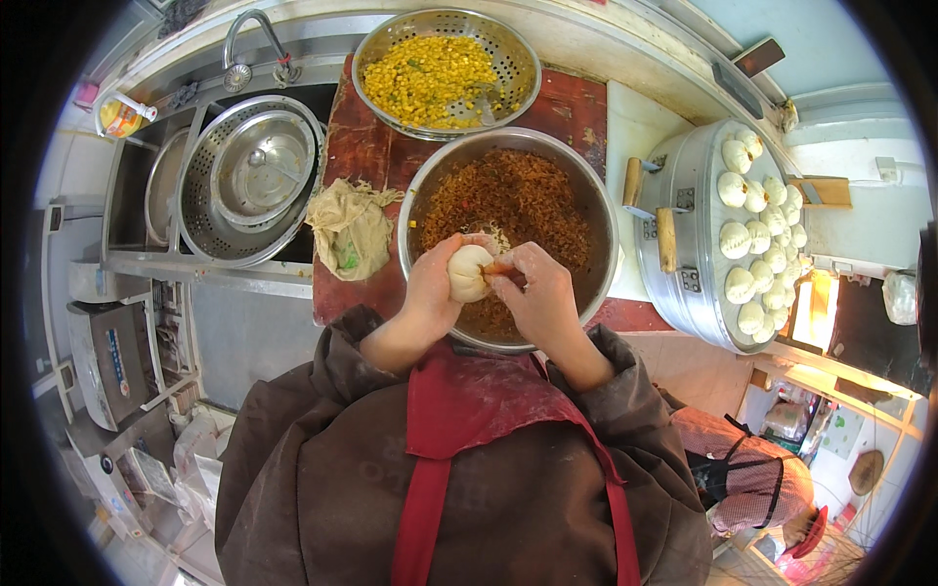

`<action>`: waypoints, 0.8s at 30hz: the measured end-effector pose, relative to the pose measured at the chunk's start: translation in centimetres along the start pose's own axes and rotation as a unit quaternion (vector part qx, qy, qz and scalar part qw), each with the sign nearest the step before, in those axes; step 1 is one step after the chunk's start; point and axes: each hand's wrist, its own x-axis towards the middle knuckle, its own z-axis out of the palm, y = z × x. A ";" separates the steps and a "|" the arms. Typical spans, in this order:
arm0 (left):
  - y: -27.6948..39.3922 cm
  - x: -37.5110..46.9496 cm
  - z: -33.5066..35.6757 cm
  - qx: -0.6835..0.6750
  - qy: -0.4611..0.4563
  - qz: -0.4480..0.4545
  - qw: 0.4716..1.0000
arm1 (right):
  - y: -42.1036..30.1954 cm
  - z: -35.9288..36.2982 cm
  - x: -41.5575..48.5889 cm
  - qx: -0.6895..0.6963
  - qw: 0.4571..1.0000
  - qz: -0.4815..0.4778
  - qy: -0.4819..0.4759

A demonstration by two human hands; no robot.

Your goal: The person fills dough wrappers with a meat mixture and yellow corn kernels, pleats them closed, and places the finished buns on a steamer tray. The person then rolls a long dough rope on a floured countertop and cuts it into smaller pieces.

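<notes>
My left hand (429, 282) cups a pleated, filled dough bun (467, 272) over a steel bowl (607, 242). The thumb and fingertips of my right hand (538, 289) pinch the bun's pleated opening, where a little dark filling shows. Below both hands, the bowl holds a reddish-brown shredded filling (513, 190) with a pale patch near my fingers. On the right stands a metal steamer (663, 286) with wooden handles. Several pleated buns (758, 238) sit in rows on its top tier.
A perforated steel colander (524, 62) of yellow diced filling (425, 77) stands behind the bowl. A crumpled cloth (352, 227) lies left on the red board (366, 157). Farther left, nested steel basins (264, 172) fill the sink below a faucet (249, 44). A co-worker (755, 469) bends at lower right.
</notes>
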 end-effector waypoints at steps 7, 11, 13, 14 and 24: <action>1.0 0.5 -0.7 -0.154 -0.088 -0.033 0.984 | 0.9 -2.9 0.9 0.173 0.968 0.000 0.181; 1.4 0.5 -0.6 -0.170 -0.102 -0.026 0.980 | 1.5 -2.6 1.0 -0.091 0.990 -0.065 0.083; 1.3 0.4 -0.4 -0.160 -0.113 -0.040 0.980 | 1.6 -2.6 0.9 -0.085 0.993 -0.072 0.025; 1.2 0.4 -0.4 -0.148 -0.098 -0.054 0.983 | 1.5 -2.5 0.8 -0.052 0.995 -0.087 -0.003; -0.1 0.6 -0.8 -0.083 -0.119 -0.125 0.981 | 0.8 -2.9 1.7 0.043 0.978 -0.129 -0.156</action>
